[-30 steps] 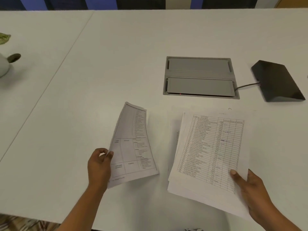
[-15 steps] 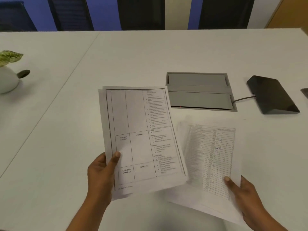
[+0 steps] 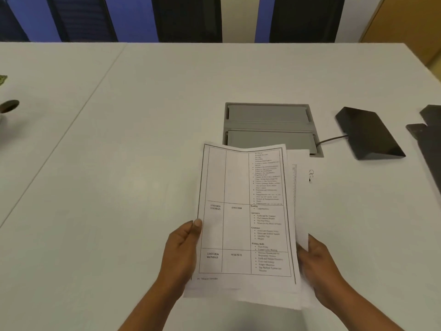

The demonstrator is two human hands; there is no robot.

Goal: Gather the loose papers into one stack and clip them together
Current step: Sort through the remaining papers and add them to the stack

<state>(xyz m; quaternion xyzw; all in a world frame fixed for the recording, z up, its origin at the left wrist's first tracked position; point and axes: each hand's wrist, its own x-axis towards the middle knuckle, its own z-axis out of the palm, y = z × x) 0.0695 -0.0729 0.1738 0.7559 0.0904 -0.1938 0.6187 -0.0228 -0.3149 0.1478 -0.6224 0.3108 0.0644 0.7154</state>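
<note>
Pinching the left edge of the printed sheet (image 3: 243, 211), thumb on its face and fingers behind, the left hand (image 3: 183, 254) lays it over the other papers (image 3: 301, 192), whose right margin shows at three o'clock of it. The right hand (image 3: 319, 266) grips that pile low on its right edge, so the two hands bracket the bundle from nine and three o'clock, well placed to square its edges. The bundle seems raised and tilted toward the person over the near middle of the table (image 3: 119, 163), probably because loose sheets line up more easily in the air. Held only low down, the sheet's top edge sags in a wave. A small wire shape (image 3: 311, 174), perhaps the clip though too small to be sure, lies at two o'clock of the bundle, near the right hand. A grey hatch (image 3: 267, 120) sits at twelve o'clock, its near edge hidden by the papers. A black wedge (image 3: 367, 132) on a cable (image 3: 331, 139) lies further out at two o'clock. Gathering looks nearly finished, clipping not yet begun.
</note>
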